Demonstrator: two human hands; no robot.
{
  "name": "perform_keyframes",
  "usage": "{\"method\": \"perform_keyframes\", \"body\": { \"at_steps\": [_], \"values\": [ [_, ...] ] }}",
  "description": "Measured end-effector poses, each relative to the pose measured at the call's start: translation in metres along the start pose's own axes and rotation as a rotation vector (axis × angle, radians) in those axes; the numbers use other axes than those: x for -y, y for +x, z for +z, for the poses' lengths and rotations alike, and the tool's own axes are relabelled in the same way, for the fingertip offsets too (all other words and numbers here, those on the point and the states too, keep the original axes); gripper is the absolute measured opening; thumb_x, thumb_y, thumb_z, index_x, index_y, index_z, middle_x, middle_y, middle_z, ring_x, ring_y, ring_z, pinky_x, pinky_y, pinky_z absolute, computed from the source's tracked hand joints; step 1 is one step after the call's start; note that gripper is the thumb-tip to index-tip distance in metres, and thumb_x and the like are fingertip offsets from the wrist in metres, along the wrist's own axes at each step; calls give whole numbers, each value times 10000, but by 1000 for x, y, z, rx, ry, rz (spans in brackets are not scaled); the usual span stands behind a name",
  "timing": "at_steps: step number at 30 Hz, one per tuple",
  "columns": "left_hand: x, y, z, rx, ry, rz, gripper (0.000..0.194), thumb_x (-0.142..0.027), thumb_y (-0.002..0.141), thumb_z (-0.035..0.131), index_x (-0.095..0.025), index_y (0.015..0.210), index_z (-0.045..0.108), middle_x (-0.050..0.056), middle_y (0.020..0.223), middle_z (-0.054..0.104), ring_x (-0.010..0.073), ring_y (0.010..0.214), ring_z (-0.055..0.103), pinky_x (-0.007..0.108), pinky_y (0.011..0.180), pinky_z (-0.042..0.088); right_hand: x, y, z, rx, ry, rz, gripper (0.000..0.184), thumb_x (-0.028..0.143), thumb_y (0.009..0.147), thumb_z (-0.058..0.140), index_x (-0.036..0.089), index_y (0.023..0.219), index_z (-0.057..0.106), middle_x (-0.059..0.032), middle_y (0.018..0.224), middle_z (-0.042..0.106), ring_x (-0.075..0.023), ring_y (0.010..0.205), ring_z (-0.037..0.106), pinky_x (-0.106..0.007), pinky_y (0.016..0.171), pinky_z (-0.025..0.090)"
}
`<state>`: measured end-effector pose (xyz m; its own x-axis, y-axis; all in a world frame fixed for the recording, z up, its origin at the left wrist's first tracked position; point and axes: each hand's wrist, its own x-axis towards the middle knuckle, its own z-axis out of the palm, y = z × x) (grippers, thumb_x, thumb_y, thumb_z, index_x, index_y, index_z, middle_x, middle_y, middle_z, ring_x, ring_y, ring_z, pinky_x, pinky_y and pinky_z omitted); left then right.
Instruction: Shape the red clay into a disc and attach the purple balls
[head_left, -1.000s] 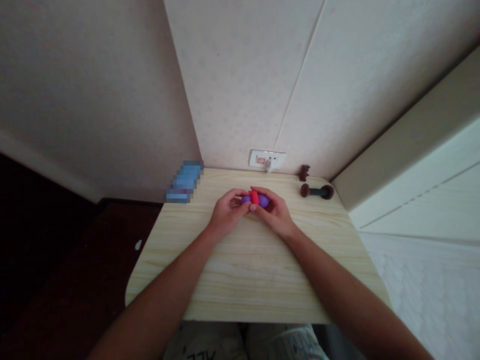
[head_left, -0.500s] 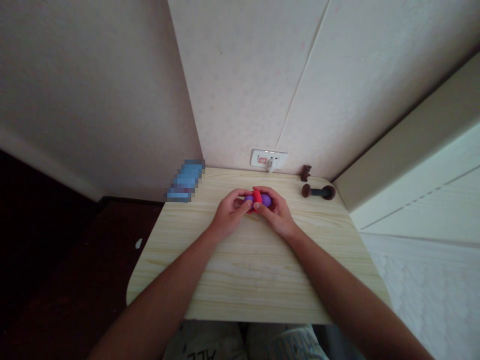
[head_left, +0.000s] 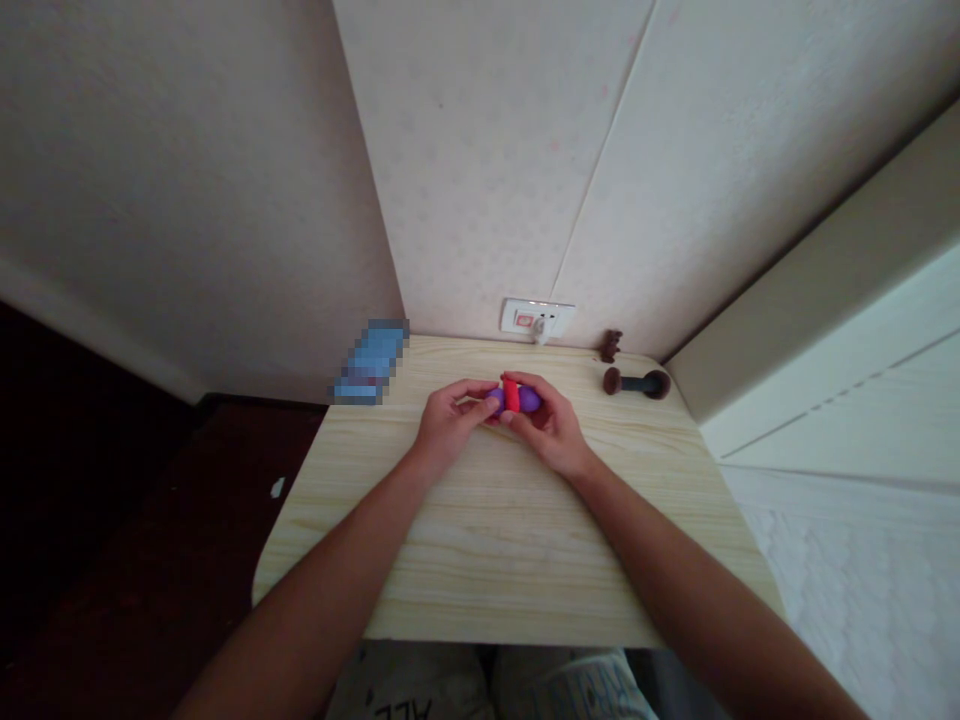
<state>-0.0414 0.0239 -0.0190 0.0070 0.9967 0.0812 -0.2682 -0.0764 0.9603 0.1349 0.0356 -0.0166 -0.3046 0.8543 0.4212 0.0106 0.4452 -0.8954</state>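
Note:
Between my hands is a purple rounded piece with a red band [head_left: 511, 395] round its middle, a purple end bulging out on each side. It looks like modelling clay, though I cannot be sure. My left hand [head_left: 450, 425] pinches the left purple end between thumb and fingers. My right hand [head_left: 551, 425] curls round the right purple end, its thumb near the lower edge of the red band and its fingertips at the band's top. Part of the right end is hidden by my right fingers.
The pale wooden table [head_left: 510, 560] stands against the wall. At its back right lie a dark dumbbell-shaped thing [head_left: 637, 384] and a small brown figurine [head_left: 610, 346]. A pixelated blue rectangle [head_left: 371, 362] is at the back left. A wall socket [head_left: 538, 318] holds a white plug.
My left hand has shifted slightly left, and its thumb has come away from the red band onto the purple end. My right hand keeps its hold.

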Motion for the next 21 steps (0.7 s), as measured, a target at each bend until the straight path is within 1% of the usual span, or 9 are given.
{"method": "perform_keyframes", "body": {
  "at_steps": [4,7,9,11,14,17,19,21],
  "values": [
    [-1,-1,3,-7,-73,-33,364,-383,705,872,-167,983,778,81,1010,780,205,839,731,354,750,621,1,-1,-1,-8,-23,-4,492,422,841,780,294,1293,635,-88,1295,648,-272,1178,618,-445,1051,499],
    [-1,-1,4,-33,-51,-11,356,-393,712,866,-178,987,797,89,1040,786,222,876,739,373,774,630,1,-1,-2,-14,-22,-22,480,398,849,776,299,1297,633,-87,1301,642,-270,1185,612,-443,1054,496],
    [-1,-2,5,-58,14,40,348,-397,707,868,-179,971,811,92,1026,791,233,877,743,383,779,637,2,-1,-1,-16,-32,-28,469,394,855,769,295,1293,635,-88,1292,642,-269,1176,614,-441,1046,503],
    [0,-3,5,-78,86,102,322,-407,737,844,-179,962,819,96,1021,793,239,879,746,384,773,643,2,-1,0,-19,-39,-25,461,398,859,762,289,1289,636,-90,1289,642,-268,1174,616,-441,1044,507],
    [1,-7,5,-83,173,182,333,-402,802,794,-196,1063,803,103,1104,781,235,906,753,376,789,646,3,1,1,-56,-5,3,457,410,853,766,279,1273,641,-91,1297,646,-268,1189,619,-446,1070,496],
    [2,-10,5,-63,293,262,390,-361,824,782,-228,1190,759,100,1224,751,248,1044,738,399,921,619,4,3,1,-109,69,66,474,418,831,789,271,1258,644,-91,1294,662,-272,1223,618,-463,1117,463],
    [1,-12,4,-66,360,301,361,-341,832,777,-240,1178,764,87,1230,753,258,1108,722,433,1006,584,3,3,0,-114,121,111,493,417,816,805,270,1257,642,-89,1291,674,-273,1237,618,-473,1133,450],
    [0,-12,4,-87,376,323,303,-337,831,778,-249,1121,786,74,1184,771,267,1093,730,466,1027,572,3,3,0,-102,153,143,504,424,803,815,272,1252,644,-84,1291,682,-272,1240,623,-475,1134,451]
  ]
}}
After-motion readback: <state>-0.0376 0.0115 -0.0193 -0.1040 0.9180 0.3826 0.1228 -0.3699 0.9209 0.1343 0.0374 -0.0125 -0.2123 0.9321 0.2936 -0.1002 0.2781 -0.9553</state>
